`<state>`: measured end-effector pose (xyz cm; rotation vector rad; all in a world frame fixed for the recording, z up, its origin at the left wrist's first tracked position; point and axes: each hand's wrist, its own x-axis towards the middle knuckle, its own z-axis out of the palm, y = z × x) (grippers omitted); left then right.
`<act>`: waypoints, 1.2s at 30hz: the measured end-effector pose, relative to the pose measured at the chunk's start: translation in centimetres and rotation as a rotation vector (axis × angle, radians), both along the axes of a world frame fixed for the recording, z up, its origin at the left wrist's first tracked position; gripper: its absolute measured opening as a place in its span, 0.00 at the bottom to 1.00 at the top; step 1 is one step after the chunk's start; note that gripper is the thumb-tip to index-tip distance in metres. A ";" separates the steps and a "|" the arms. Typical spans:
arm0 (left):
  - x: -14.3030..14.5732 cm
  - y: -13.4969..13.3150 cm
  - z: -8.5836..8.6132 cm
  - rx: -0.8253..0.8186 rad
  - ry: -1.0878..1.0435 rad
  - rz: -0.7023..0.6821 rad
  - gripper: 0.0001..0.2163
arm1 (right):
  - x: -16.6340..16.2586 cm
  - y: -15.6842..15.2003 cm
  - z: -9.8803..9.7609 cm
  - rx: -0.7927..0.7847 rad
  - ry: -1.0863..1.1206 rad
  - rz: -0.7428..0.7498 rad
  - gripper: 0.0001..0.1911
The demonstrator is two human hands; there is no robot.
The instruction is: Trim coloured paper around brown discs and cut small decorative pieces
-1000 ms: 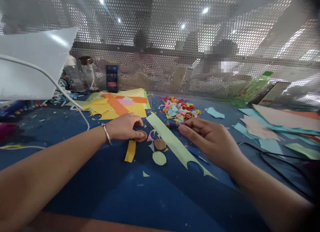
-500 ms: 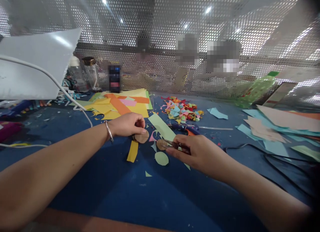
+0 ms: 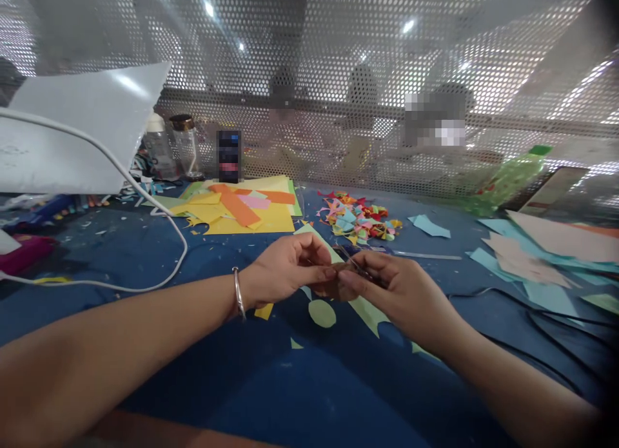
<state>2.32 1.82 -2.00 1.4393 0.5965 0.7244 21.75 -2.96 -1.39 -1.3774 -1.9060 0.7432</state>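
My left hand (image 3: 302, 264), with a silver bangle on its wrist, is closed in a pinch at the edge of a small tan paper piece (image 3: 341, 267). My right hand (image 3: 387, 283) meets it fingertip to fingertip. A slim, pointed metal tool (image 3: 355, 261) is gripped in the right hand; fingers cover most of it, so its exact kind is unclear. Below the hands lies a pale green paper oval (image 3: 322, 313). A pale green strip (image 3: 370, 316) passes under them. A yellow paper strip (image 3: 264, 311) shows partly beneath my left wrist.
Colourful paper scraps (image 3: 360, 216) are heaped behind the hands. Yellow and orange sheets (image 3: 251, 222) lie at the back left, blue and pink sheets (image 3: 532, 261) at the right. A white cable (image 3: 181, 242) loops at left; black cables (image 3: 527, 306) run at right. A perforated panel (image 3: 309, 145) stands behind.
My left hand has moved right to meet my right hand at the tan piece. The tan disc formerly under my left fingers no longer shows. The view has shifted slightly.
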 end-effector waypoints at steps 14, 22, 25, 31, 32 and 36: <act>-9.0 10.2 0.3 0.919 0.911 0.620 0.21 | 0.3 -0.2 -0.1 0.102 -0.042 -0.027 0.16; -9.8 11.2 -0.7 0.869 1.035 0.657 0.32 | 0.4 -0.2 -0.1 0.124 -0.073 -0.045 0.16; -10.8 11.9 -0.5 0.853 1.062 0.702 0.30 | 0.3 -0.2 -0.2 0.127 -0.106 -0.045 0.16; -10.5 11.4 -1.0 0.835 1.127 0.539 0.21 | 0.4 -0.1 -0.6 0.083 -0.113 -0.034 0.16; -10.1 11.1 -1.1 0.849 1.124 0.517 0.21 | 0.3 -0.1 -0.6 0.076 -0.113 -0.037 0.16; -8.7 10.3 -1.3 0.917 1.075 0.441 0.15 | 0.2 -0.1 -0.5 0.081 -0.135 -0.049 0.16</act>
